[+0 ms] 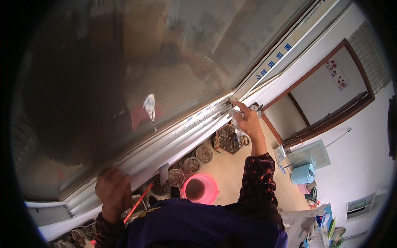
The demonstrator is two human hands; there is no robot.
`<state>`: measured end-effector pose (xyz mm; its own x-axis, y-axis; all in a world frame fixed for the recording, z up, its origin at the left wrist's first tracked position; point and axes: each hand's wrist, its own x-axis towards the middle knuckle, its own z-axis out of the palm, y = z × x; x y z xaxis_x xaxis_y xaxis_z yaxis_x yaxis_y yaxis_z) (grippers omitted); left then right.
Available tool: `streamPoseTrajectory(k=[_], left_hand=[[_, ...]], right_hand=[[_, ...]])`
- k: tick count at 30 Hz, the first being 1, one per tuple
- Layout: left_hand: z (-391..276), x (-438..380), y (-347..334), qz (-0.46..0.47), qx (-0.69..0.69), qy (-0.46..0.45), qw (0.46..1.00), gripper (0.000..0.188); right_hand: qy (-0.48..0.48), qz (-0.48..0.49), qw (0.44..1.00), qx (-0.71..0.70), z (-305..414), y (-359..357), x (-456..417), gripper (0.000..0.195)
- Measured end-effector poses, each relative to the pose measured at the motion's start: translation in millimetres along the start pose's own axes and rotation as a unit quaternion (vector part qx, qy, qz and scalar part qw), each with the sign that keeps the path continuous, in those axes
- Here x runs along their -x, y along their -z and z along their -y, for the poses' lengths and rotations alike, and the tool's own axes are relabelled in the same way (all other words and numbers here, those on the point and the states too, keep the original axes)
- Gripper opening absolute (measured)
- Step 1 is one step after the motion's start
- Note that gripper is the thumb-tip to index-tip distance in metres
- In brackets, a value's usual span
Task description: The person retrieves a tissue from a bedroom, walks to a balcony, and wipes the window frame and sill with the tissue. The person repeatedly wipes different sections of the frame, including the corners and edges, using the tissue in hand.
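Note:
My right hand [249, 121] reaches to the lower corner of a sliding window. Its index finger points into the corner of the sill track [214, 109], which is soiled with dark dirt. Crumpled whitish material [235, 121] shows beside the fingers; whether the hand grips it is unclear. Blurred, with curled fingers, my left hand [113, 190] is at the other end of the sill, near the lower window frame [93, 179]. The window pane [173, 77] carries a white smear [149, 107] and reflections.
Below the sill stand a pink bucket [211, 189] with murky liquid, several soil-filled pots [203, 154] and a hexagonal planter [228, 139]. A red stick [139, 201] leans near my left arm. At right are a doorway [328, 93], a light-blue bucket [302, 174] and a cluttered table [297, 221].

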<state>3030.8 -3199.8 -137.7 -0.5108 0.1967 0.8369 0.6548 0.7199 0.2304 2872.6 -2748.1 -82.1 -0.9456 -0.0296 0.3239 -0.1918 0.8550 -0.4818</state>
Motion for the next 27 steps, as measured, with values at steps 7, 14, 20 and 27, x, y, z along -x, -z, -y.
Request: streamPoseTrajectory(k=[7,14,20,27], left_hand=[[-2,-4,-4,0.019,-0.026,0.026,0.999,0.022],[-4,3,-2,0.026,-0.028,0.045,0.998,0.020],[-3,5,-2,0.037,-0.024,0.051,0.998,0.020],[0,7,-4,0.020,-0.013,0.035,0.999,0.023]], right_hand=[[0.063,0.027,0.949,0.308,4,-15,-32,0.020],[-0.003,0.084,0.996,-0.027,-5,-5,-25,0.031],[0.030,0.045,0.986,0.159,1,7,-29,0.040],[0.049,0.045,0.990,0.128,-21,-9,-43,0.041]])
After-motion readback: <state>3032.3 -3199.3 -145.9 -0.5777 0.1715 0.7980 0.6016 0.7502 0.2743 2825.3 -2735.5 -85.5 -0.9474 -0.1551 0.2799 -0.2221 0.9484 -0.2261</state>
